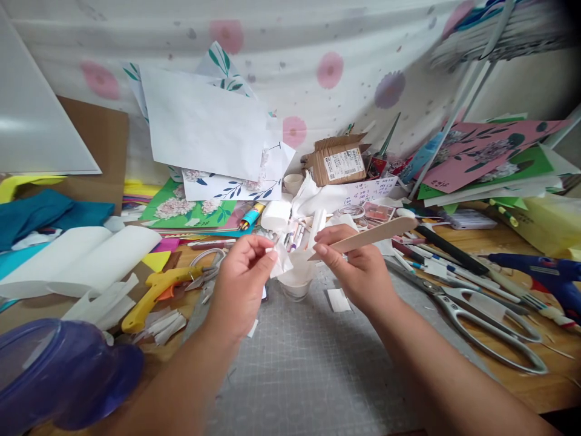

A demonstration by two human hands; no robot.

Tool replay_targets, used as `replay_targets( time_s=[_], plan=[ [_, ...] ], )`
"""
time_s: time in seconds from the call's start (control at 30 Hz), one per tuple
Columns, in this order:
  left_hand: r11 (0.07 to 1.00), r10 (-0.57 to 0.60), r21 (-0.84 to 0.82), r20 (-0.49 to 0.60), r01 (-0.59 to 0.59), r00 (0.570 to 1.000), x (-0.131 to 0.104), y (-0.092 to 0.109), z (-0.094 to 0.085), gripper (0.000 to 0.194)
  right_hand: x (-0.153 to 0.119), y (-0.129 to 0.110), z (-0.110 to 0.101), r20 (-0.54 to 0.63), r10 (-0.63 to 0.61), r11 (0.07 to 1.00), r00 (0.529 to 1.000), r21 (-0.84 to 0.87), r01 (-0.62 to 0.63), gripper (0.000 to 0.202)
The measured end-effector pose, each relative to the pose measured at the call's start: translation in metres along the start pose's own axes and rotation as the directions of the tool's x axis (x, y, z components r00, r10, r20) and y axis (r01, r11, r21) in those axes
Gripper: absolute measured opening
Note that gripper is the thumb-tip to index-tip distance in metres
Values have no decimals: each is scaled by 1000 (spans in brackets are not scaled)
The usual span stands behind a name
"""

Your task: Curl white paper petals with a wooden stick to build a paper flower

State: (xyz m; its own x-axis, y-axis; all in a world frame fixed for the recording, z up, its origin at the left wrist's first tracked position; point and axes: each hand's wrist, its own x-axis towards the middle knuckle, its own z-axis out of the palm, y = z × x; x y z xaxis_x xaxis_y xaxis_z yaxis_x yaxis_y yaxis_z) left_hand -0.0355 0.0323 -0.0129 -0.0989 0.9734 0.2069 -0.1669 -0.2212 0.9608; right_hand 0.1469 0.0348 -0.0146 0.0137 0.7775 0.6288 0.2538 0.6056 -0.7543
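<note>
Between thumb and fingers, my left hand [242, 281] pinches a small piece of white paper [282, 261]. My right hand [356, 257] is closed around a flat wooden craft stick [379, 235], its broad rounded end pointing up and right. The stick's narrow end reaches toward a small translucent cup [296, 281], which stands on the mat between both hands. What is inside the cup is hard to make out. A small white paper square [338, 300] lies beside the cup, under my right hand.
A grey cutting mat [313, 375] covers the front. Large scissors [481, 321] and a blue glue gun [544, 272] lie right. A yellow-handled tool [157, 293], white rolls [104, 263] and a purple container [59, 369] sit left. Behind are papers [204, 121] and a cardboard box [338, 158].
</note>
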Motion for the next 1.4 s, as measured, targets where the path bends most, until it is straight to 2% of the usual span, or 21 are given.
replay_targets(
  time_s=[0.1,0.17,0.27,0.33,0.4,0.5,0.63,0.73,0.97,1.17,1.4],
  plan=[
    [999,-22,34,120,18,992,-7,-2,1,19,-1,-1,-1,-75,-1,955,997,296,23,13],
    [996,-33,88,156,19,987,-11,0,2,22,-3,-4,-1,-42,30,885,999,466,-6,10],
    [980,-24,199,204,-17,979,-14,6,2,10,-5,-11,-2,24,56,817,998,573,-59,9],
    [971,20,226,247,-78,969,-15,9,2,2,-6,-16,-3,31,36,808,999,587,-47,8],
    [973,62,196,293,-123,954,-15,10,1,4,-7,-18,-3,36,17,806,999,591,-35,8],
    [987,34,136,323,-82,946,-16,8,1,4,-8,-19,-3,56,10,794,998,606,-42,8],
    [987,-16,158,294,-32,956,-17,8,0,7,-10,-19,-3,71,-34,809,997,588,-14,10],
    [981,2,187,282,-57,959,-17,10,0,7,-10,-19,-3,62,-46,822,997,570,3,10],
    [971,4,230,280,-71,960,-16,11,-1,6,-10,-21,-4,76,21,821,997,568,-60,8],
    [969,3,237,275,-71,961,-17,14,1,6,-10,-22,-5,88,-11,809,996,587,-43,10],
    [928,12,354,292,-119,956,-19,24,7,11,-12,-22,-4,126,-42,826,991,562,-36,10]
  ],
)
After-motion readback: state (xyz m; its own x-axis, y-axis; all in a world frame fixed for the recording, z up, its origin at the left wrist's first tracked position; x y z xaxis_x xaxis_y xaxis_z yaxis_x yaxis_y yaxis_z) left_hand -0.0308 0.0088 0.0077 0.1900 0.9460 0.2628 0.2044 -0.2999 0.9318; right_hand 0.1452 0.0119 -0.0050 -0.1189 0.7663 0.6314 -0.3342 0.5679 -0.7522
